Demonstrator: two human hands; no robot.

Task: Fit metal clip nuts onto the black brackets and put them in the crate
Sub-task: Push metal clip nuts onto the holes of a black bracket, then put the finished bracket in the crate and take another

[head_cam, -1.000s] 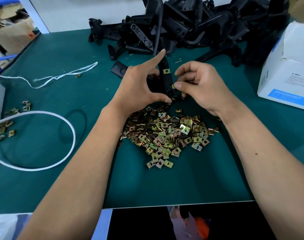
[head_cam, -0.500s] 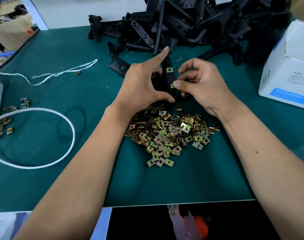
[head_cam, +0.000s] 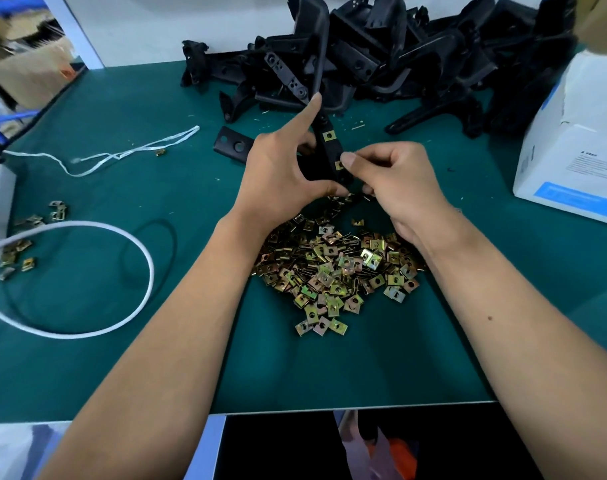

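Observation:
My left hand (head_cam: 281, 171) grips a black bracket (head_cam: 324, 152) above the green mat, thumb under it and index finger stretched along its upper edge. One brass-coloured clip nut (head_cam: 329, 135) sits on the bracket's upper part. My right hand (head_cam: 395, 181) pinches a second clip nut (head_cam: 339, 165) against the bracket's lower part with the thumb. A heap of loose clip nuts (head_cam: 336, 271) lies on the mat just below both hands. No crate is in view.
A big pile of black brackets (head_cam: 381, 60) fills the back of the table. One flat black bracket (head_cam: 233, 145) lies left of my hands. A white box (head_cam: 572, 143) stands at right. White cord (head_cam: 98, 282), white string (head_cam: 122, 154) and several stray clip nuts (head_cam: 18, 251) lie at left.
My right thumb has slid up over the lower clip nut on the bracket. The left hand keeps the same hold, and both hands stay in about the same place.

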